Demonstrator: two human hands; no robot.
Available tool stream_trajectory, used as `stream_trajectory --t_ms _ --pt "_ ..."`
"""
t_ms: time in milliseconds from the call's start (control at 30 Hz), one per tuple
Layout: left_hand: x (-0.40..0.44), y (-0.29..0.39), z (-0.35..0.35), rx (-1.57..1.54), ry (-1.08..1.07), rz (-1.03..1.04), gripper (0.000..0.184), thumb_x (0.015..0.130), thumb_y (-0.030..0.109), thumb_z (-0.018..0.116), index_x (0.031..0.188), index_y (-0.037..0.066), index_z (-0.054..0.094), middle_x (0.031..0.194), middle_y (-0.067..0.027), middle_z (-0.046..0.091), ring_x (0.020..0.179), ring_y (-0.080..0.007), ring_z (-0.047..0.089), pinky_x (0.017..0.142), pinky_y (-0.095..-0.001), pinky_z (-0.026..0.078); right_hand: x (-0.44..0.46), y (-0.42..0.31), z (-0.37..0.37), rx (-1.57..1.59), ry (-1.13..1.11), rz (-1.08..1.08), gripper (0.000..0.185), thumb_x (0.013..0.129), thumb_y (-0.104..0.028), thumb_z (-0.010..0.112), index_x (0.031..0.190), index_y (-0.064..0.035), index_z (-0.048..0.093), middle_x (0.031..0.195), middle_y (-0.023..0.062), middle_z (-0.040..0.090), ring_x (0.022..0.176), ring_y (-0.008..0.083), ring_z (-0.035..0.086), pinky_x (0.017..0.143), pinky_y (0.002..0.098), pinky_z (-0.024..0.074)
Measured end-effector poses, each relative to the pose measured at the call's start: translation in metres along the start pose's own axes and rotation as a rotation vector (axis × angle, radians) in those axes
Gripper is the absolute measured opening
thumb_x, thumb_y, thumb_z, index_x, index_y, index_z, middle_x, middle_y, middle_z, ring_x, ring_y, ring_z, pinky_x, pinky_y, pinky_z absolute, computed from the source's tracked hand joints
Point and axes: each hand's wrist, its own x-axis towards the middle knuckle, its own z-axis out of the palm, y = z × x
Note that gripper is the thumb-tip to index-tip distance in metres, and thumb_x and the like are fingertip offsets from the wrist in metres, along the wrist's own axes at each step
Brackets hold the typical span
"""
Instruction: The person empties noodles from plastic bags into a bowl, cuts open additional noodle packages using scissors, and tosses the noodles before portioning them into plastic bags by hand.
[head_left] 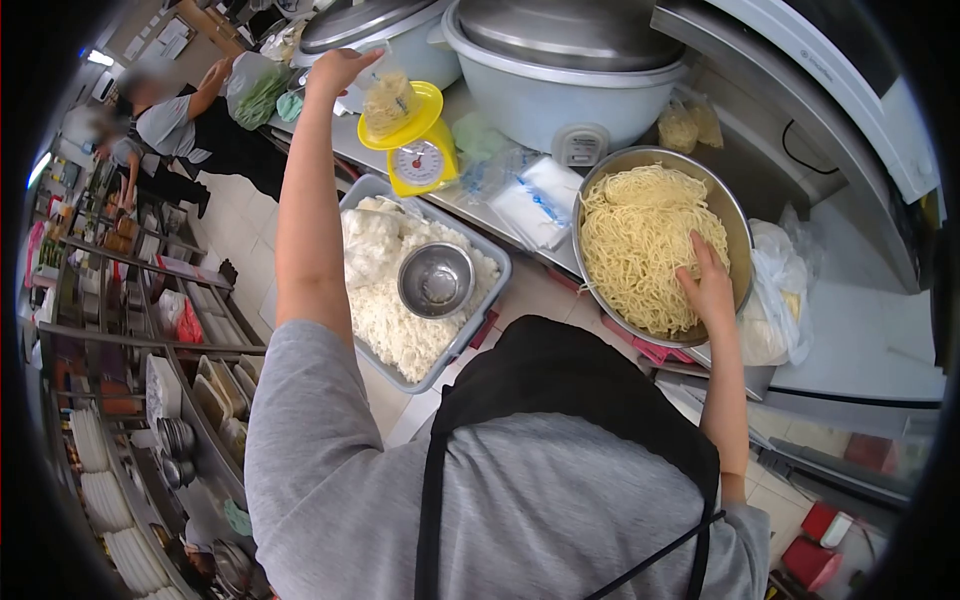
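Observation:
My left hand point(345, 72) reaches out and pinches the top of a clear plastic bag of noodles point(388, 103). That bag stands on the yellow pan of a kitchen scale point(424, 165) with a round dial. On the right, my right hand point(710, 287) rests with fingers apart on a heap of yellow noodles point(640, 245), touching its edge. A large metal bowl point(742, 225) holds the heap. Between my arms, a grey tub point(500, 262) contains white rice point(395, 310), and a small metal bowl point(437, 280) sits on the rice.
Two big lidded rice cookers point(560, 100) stand behind the scale. A stack of clear plastic bags point(537, 203) lies beside the noodle bowl. A white plastic bag point(770, 290) is at its right. Shelves point(150, 260) line the left, where co-workers point(175, 125) stand.

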Motion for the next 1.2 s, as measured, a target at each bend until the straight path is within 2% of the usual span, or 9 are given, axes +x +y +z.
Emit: stream_trajectory --t_ms 267,600,667,733,800,967,1067,1100,1200 --pt "0.009 0.005 0.01 0.132 -0.008 0.07 0.047 0.069 0.053 0.06 0.098 0.016 0.066 0.095 -0.0097 0.065 0.091 -0.026 0.061 0.079 -0.0355 0.046 -0.001 0.003 0.0 -0.001 -0.008 0.006 0.062 0.075 -0.023 0.063 0.131 -0.0165 0.037 0.122 0.0288 0.043 0.111 0.0418 0.044 0.092 0.0426 0.038" --pt "0.021 0.017 0.03 0.176 -0.051 0.444 0.032 0.063 0.032 0.069 0.09 0.016 0.068 0.088 -0.0112 0.065 0.08 -0.0256 0.062 0.075 -0.0347 0.048 -0.007 0.004 0.005 0.01 0.05 0.009 0.06 0.076 -0.027 0.062 0.13 -0.0168 0.037 0.123 0.0281 0.042 0.112 0.0415 0.043 0.094 0.0431 0.0351" --pt "0.009 0.03 0.047 0.354 -0.375 0.389 0.03 0.061 0.028 0.069 0.088 0.014 0.068 0.088 -0.0123 0.065 0.079 -0.0265 0.062 0.075 -0.0355 0.048 -0.007 0.007 0.008 0.008 0.049 0.007 0.06 0.076 -0.027 0.062 0.13 -0.0173 0.037 0.123 0.0279 0.042 0.112 0.0413 0.042 0.094 0.0431 0.0351" --pt "-0.003 0.037 0.058 0.359 -0.324 0.224 0.026 0.065 0.017 0.066 0.091 0.014 0.067 0.087 -0.0075 0.066 0.077 -0.0208 0.063 0.069 -0.0325 0.049 -0.006 0.008 0.01 0.01 0.061 0.002 0.06 0.076 -0.028 0.062 0.13 -0.0178 0.038 0.123 0.0278 0.042 0.113 0.0411 0.042 0.094 0.0432 0.035" --pt "0.02 0.023 0.067 0.47 0.072 0.237 0.022 0.066 0.015 0.063 0.088 0.015 0.068 0.088 -0.0085 0.065 0.077 -0.0243 0.063 0.068 -0.0331 0.051 -0.006 0.01 0.01 0.013 0.072 -0.004 0.06 0.076 -0.029 0.062 0.13 -0.0176 0.038 0.123 0.0275 0.042 0.113 0.0409 0.042 0.094 0.0434 0.035" --pt "0.116 -0.06 0.027 0.657 0.011 0.295 0.024 0.07 0.028 0.059 0.086 0.012 0.067 0.089 -0.0101 0.064 0.079 -0.0273 0.063 0.071 -0.0379 0.049 -0.006 0.013 0.009 0.026 0.06 -0.016 0.059 0.077 -0.029 0.062 0.13 -0.0173 0.038 0.123 0.0273 0.042 0.113 0.0409 0.042 0.094 0.0437 0.0353" --pt "0.142 -0.088 0.012 0.368 0.128 0.196 0.021 0.071 0.028 0.06 0.088 0.018 0.066 0.09 -0.0054 0.065 0.077 -0.0242 0.063 0.069 -0.0369 0.049 -0.006 0.011 0.009 0.016 0.059 -0.019 0.059 0.077 -0.03 0.061 0.13 -0.0177 0.038 0.124 0.0271 0.041 0.113 0.0408 0.042 0.094 0.0437 0.0355" --pt "0.125 -0.069 0.0 0.524 0.221 0.231 0.02 0.071 0.027 0.06 0.089 0.022 0.066 0.091 -0.0031 0.065 0.078 -0.0244 0.063 0.068 -0.0366 0.049 -0.006 0.011 0.01 0.009 0.062 -0.021 0.059 0.077 -0.03 0.061 0.13 -0.018 0.038 0.124 0.0271 0.041 0.113 0.0408 0.042 0.094 0.0436 0.0355" --pt "0.098 -0.052 0.006 0.404 0.398 0.392 0.022 0.072 0.012 0.054 0.088 0.012 0.069 0.079 -0.0077 0.067 0.064 -0.0142 0.064 0.059 -0.028 0.051 -0.007 0.01 0.011 0.002 0.067 -0.007 0.059 0.078 -0.03 0.061 0.13 -0.0182 0.038 0.125 0.0267 0.04 0.113 0.0406 0.042 0.094 0.0434 0.0356"
